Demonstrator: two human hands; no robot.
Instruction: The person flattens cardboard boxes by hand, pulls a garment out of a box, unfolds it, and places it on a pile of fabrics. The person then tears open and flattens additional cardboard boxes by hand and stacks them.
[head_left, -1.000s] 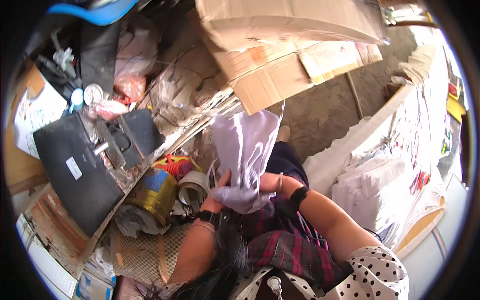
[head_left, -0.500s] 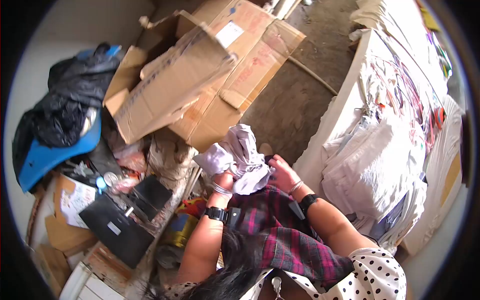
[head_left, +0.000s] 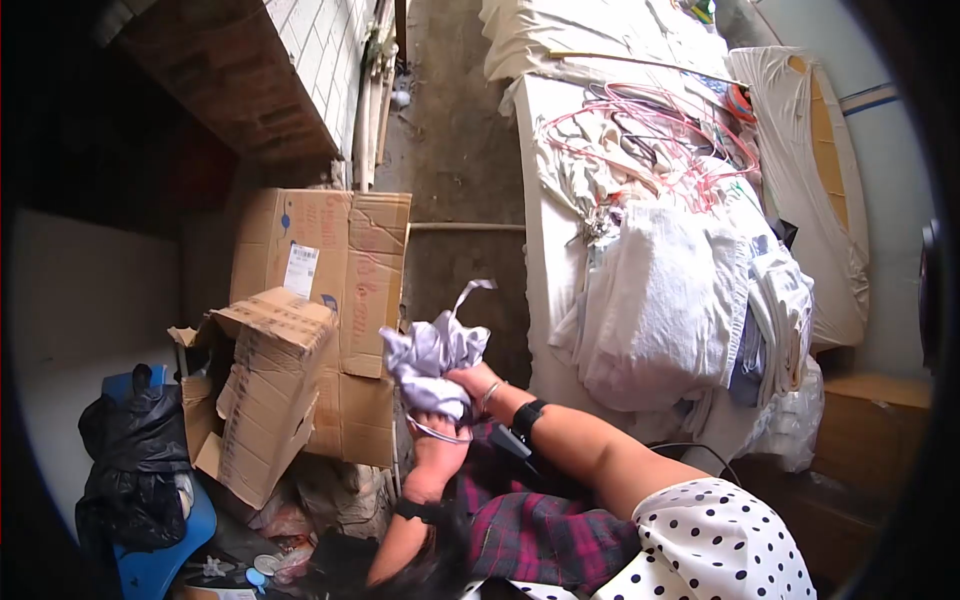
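Note:
A crumpled lavender cloth [head_left: 432,350] is bunched up in front of me, with a thin strip of it sticking out at the top right. My left hand [head_left: 438,432] is closed round its lower end. From the right side, my right hand [head_left: 474,382] grips the same bundle, its fingers partly hidden by the folds. Just left of the cloth stands a large flattened cardboard box [head_left: 350,410]. A smaller open carton [head_left: 275,400] leans against it.
To the right, a bed [head_left: 550,280] bears a stack of folded pale clothes [head_left: 665,310] and a tangle of pink hangers [head_left: 690,150]. Black plastic bags [head_left: 135,465] lie on a blue chair [head_left: 185,535] at lower left. A pole [head_left: 465,227] crosses the floor ahead.
My right hand, open beside the cloth before, now grips it. The bundle is gathered tighter. My view has turned to the right, showing more of the bed.

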